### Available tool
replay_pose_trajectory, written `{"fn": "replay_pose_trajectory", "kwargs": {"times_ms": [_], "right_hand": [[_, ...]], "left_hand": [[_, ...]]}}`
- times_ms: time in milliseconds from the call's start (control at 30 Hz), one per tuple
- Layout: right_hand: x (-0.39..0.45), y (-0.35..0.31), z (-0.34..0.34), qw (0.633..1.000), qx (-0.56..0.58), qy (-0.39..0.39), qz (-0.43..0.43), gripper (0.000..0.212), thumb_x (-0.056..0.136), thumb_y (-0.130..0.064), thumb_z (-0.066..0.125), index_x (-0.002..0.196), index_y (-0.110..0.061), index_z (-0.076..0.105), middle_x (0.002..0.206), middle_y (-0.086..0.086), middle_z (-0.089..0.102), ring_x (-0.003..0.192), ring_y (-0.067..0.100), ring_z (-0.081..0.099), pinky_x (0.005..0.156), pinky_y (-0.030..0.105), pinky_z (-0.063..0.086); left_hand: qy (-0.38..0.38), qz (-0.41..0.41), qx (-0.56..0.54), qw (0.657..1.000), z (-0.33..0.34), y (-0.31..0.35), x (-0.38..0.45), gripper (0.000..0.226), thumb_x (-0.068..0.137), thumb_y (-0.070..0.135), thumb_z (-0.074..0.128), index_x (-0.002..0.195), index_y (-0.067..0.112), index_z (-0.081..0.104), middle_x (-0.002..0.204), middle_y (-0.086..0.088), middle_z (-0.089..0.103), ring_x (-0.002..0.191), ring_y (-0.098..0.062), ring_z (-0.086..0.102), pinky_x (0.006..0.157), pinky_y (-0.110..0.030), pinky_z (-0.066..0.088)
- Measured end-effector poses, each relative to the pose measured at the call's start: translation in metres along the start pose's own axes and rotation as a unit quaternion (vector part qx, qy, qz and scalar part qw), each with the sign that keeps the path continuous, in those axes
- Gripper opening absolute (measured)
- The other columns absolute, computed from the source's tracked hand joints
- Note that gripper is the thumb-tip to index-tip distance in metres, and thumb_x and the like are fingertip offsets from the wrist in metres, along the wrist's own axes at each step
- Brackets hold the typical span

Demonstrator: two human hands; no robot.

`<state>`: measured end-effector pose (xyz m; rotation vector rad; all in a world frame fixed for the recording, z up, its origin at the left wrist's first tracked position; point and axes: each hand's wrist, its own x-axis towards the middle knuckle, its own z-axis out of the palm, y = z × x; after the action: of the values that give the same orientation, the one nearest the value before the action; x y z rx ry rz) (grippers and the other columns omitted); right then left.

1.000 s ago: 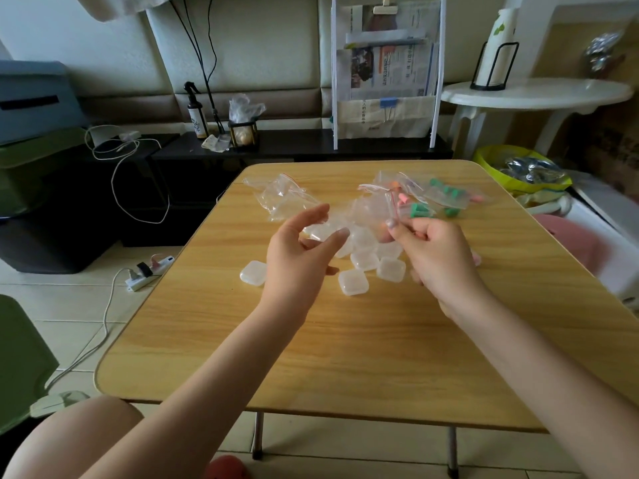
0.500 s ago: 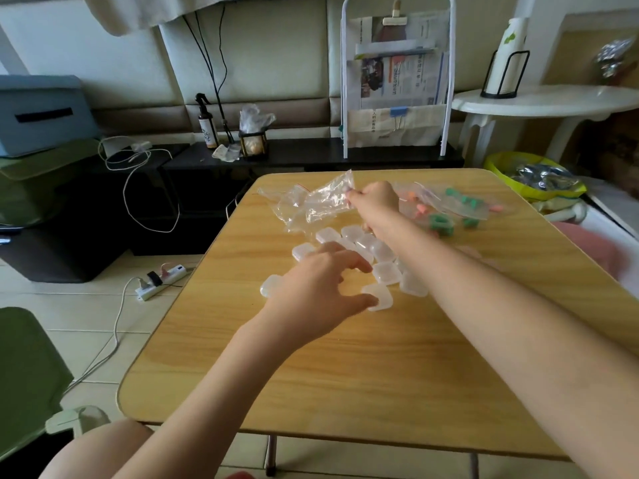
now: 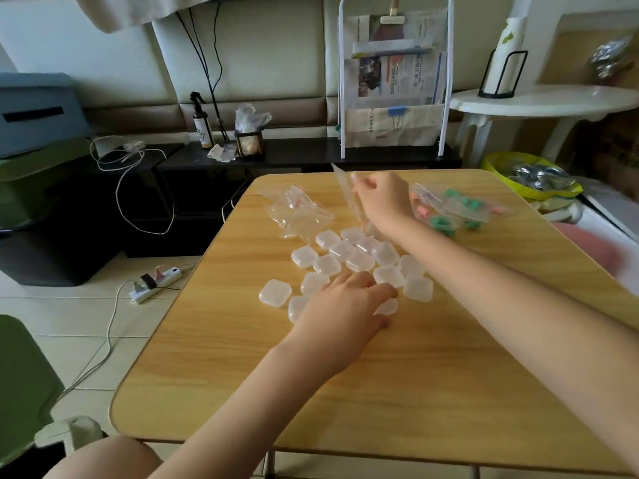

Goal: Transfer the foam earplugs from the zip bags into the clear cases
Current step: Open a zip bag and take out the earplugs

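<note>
On the wooden table [image 3: 415, 392], mid-surface, a cluster of clear cases [image 3: 359, 261] lies shut, most touching each other, 1 loose square case [image 3: 275, 293] just left of the group. Left hand [image 3: 340, 316] rests palm-down on the near edge of the cluster, fingers [image 3: 380, 291] spread slightly apart, covering 1 or 2 cases; cannot tell if it grips any. Right hand [image 3: 383, 198] is farther back, fingers pinched together on a clear zip bag [image 3: 347, 188] lifted off the table; looks empty, but blurred. Empty zip bags [image 3: 297, 212] are piled back left. Filled bags of foam earplugs [image 3: 460, 210], green and pink, lie back right, just beside the right hand. No earplug visible in any case.

Judgement: early stage, sorting out a case and a bag. To do it well: drop the empty bag onto the left pile, take 1 filled bag, pick 1 case from the cluster edge so the others don't scatter, pop its lid with the thumb while holding the base flat, then tip the plugs in low over the table. Foam plugs are light and likely bounce or roll; thin bags cling.

Surface: smooth wood grain, rounded corners. Room: tiled floor with a power strip [image 3: 155, 283] and cables, dark low shelf behind with a spray bottle [image 3: 201, 124], a newspaper rack [image 3: 394, 84], a white round table [image 3: 546, 100] back right.
</note>
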<state>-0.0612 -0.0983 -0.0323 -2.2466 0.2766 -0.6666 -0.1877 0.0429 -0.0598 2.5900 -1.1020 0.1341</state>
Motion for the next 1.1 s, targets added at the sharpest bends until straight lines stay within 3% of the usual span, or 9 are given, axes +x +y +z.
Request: {"fn": "replay_pose_trajectory", "kwargs": {"times_ms": [67, 167, 300, 533, 633, 733, 800, 933, 1100], "right_hand": [[-0.021, 0.000, -0.026, 0.996, 0.077, -0.034, 0.008, 0.035, 0.100, -0.029, 0.046, 0.080, -0.011, 0.067, 0.055, -0.007, 0.053, 0.046, 0.010, 0.043, 0.048, 0.021, 0.036], [-0.055, 0.014, -0.064, 0.978, 0.177, -0.111, 0.008, 0.023, 0.100, -0.018, 0.046, 0.093, -0.013, 0.067, 0.062, 0.001, 0.051, 0.048, 0.011, 0.042, 0.041, 0.022, 0.034], [-0.095, 0.033, -0.100, 0.969, 0.196, -0.149, 0.006, 0.022, 0.101, -0.013, 0.044, 0.097, -0.015, 0.065, 0.064, 0.002, 0.045, 0.045, 0.004, 0.037, 0.039, 0.014, 0.030], [-0.119, 0.040, -0.114, 0.983, -0.021, -0.169, -0.067, 0.015, 0.098, -0.032, 0.047, 0.099, -0.028, 0.061, 0.054, -0.018, 0.056, 0.050, 0.003, 0.047, 0.051, 0.016, 0.034], [-0.122, 0.033, -0.113, 0.982, -0.015, -0.181, -0.055, 0.024, 0.090, -0.051, 0.051, 0.095, -0.030, 0.061, 0.046, -0.009, 0.049, 0.045, 0.002, 0.044, 0.048, 0.016, 0.032], [-0.129, 0.031, -0.110, 0.977, 0.013, -0.208, -0.038, 0.047, 0.071, -0.074, 0.052, 0.094, -0.035, 0.063, 0.073, -0.007, 0.067, 0.065, 0.006, 0.060, 0.065, 0.032, 0.050], [-0.132, 0.029, -0.109, 0.977, -0.006, -0.213, -0.017, 0.048, 0.069, -0.073, 0.058, 0.098, -0.035, 0.063, 0.087, -0.009, 0.066, 0.080, 0.003, 0.060, 0.075, 0.028, 0.052], [-0.133, 0.026, -0.110, 0.974, 0.040, -0.219, 0.035, 0.038, 0.075, -0.058, 0.066, 0.097, -0.027, 0.067, 0.059, -0.015, 0.049, 0.050, -0.007, 0.047, 0.047, 0.013, 0.032], [-0.138, 0.019, -0.111, 0.957, 0.132, -0.247, 0.077, 0.024, 0.086, -0.049, 0.061, 0.097, -0.029, 0.068, 0.039, -0.017, 0.042, 0.044, 0.003, 0.040, 0.042, 0.017, 0.028]], "left_hand": [[0.012, -0.015, -0.052, 0.998, 0.002, -0.001, 0.001, 0.036, 0.093, 0.026, 0.057, 0.129, 0.028, 0.053, 0.124, 0.004, 0.052, 0.112, -0.018, 0.049, 0.084, -0.026, 0.040], [0.059, -0.066, -0.167, 0.982, 0.002, 0.001, 0.002, 0.034, 0.087, 0.018, 0.062, 0.120, 0.023, 0.055, 0.117, 0.005, 0.052, 0.091, -0.014, 0.059, 0.081, -0.031, 0.049], [0.136, -0.109, -0.255, 0.951, 0.002, 0.006, 0.005, 0.035, 0.080, 0.012, 0.070, 0.106, 0.025, 0.052, 0.108, 0.013, 0.053, 0.085, -0.001, 0.055, 0.073, -0.011, 0.047], [0.169, -0.088, -0.249, 0.949, 0.009, 0.012, 0.003, 0.039, 0.076, 0.008, 0.073, 0.106, 0.023, 0.053, 0.102, 0.019, 0.053, 0.091, 0.002, 0.051, 0.072, -0.007, 0.044], [0.173, -0.080, -0.252, 0.949, 0.010, 0.016, 0.003, 0.040, 0.074, 0.007, 0.074, 0.107, 0.020, 0.054, 0.099, 0.018, 0.053, 0.089, 0.001, 0.052, 0.072, -0.006, 0.044], [0.175, -0.063, -0.248, 0.951, 0.011, 0.017, 0.002, 0.043, 0.073, 0.008, 0.076, 0.108, 0.021, 0.054, 0.100, 0.011, 0.057, 0.089, -0.002, 0.054, 0.074, -0.012, 0.047], [0.179, -0.050, -0.232, 0.955, 0.012, 0.018, 0.001, 0.044, 0.073, 0.012, 0.077, 0.107, 0.026, 0.053, 0.100, 0.012, 0.057, 0.092, -0.003, 0.054, 0.077, -0.017, 0.047], [0.201, -0.017, -0.210, 0.957, 0.013, 0.019, -0.001, 0.043, 0.074, 0.017, 0.077, 0.107, 0.030, 0.053, 0.097, 0.015, 0.059, 0.091, -0.003, 0.055, 0.080, -0.022, 0.047], [0.216, -0.009, -0.231, 0.949, 0.011, 0.019, -0.001, 0.041, 0.073, 0.020, 0.080, 0.108, 0.021, 0.058, 0.102, 0.020, 0.061, 0.099, -0.002, 0.058, 0.088, -0.015, 0.046]]}}
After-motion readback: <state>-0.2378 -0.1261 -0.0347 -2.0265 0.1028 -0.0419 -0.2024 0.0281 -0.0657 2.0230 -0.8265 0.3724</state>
